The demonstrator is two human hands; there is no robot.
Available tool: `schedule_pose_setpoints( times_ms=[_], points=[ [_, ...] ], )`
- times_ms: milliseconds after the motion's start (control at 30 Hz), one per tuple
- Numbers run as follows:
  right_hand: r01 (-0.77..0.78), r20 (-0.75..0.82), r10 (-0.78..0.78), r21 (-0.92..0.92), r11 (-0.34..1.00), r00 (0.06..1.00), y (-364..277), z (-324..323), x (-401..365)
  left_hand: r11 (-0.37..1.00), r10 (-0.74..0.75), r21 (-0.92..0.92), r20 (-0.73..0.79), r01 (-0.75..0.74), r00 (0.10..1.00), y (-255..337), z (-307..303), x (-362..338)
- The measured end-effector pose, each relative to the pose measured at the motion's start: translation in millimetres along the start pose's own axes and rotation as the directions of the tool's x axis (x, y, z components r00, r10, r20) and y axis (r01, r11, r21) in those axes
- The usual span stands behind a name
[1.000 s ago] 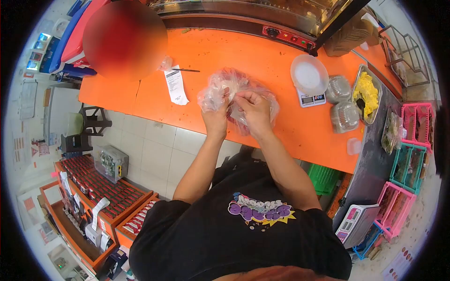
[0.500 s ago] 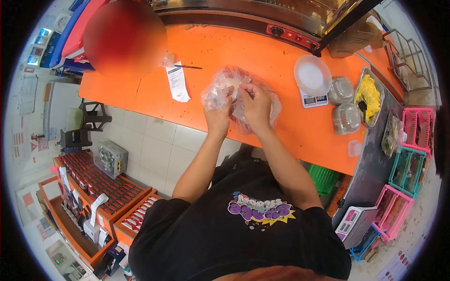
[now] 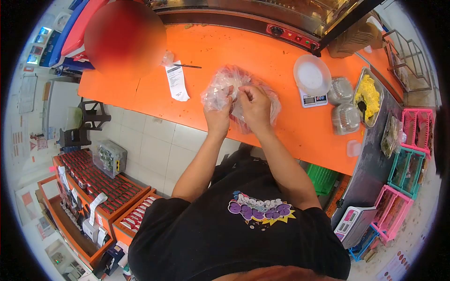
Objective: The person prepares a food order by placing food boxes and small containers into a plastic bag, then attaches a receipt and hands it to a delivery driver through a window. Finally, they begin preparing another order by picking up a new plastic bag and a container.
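Observation:
A clear, crumpled plastic bag with reddish parts lies on the orange table, in front of my body. My left hand is closed on the bag's near left side, its fingers wrapped in the film. Just to the right, my right hand is curled in a pinch at the gathered middle of the bag. What the bag holds is hard to make out through the layers. Left of it lie a printed receipt and a thin dark stick.
A kitchen scale carries a round white container. Beside it stand two clear lidded tubs and a metal tray of yellow food. A glass-fronted cabinet lines the back edge. A blurred red round patch covers the upper left.
The fingers of my right hand have shifted slightly at the bag. My left hand and the bag stay in nearly the same place.

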State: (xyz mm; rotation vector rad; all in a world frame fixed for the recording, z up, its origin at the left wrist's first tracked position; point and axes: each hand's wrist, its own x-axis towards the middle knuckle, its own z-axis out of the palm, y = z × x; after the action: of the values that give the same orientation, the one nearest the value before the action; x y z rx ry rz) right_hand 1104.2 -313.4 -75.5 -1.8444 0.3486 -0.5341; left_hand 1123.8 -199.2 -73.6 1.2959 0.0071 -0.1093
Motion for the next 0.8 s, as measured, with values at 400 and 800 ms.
schedule_pose_setpoints(
  times_ms=[400, 800],
  points=[
    [-0.021, 0.021, 0.022, -0.028, 0.999, 1.000, -5.0, 0.2, 3.1, 0.995, -0.061, 0.084, 0.033, 0.058, 0.998, 2.7, -3.2, 1.5],
    [-0.005, 0.017, 0.005, -0.042, 0.999, 1.000, -2.7, 1.5, 2.5, 0.998, -0.049, 0.024, -0.017, 0.050, 0.999, 3.5, 2.5, 0.6]
  ],
)
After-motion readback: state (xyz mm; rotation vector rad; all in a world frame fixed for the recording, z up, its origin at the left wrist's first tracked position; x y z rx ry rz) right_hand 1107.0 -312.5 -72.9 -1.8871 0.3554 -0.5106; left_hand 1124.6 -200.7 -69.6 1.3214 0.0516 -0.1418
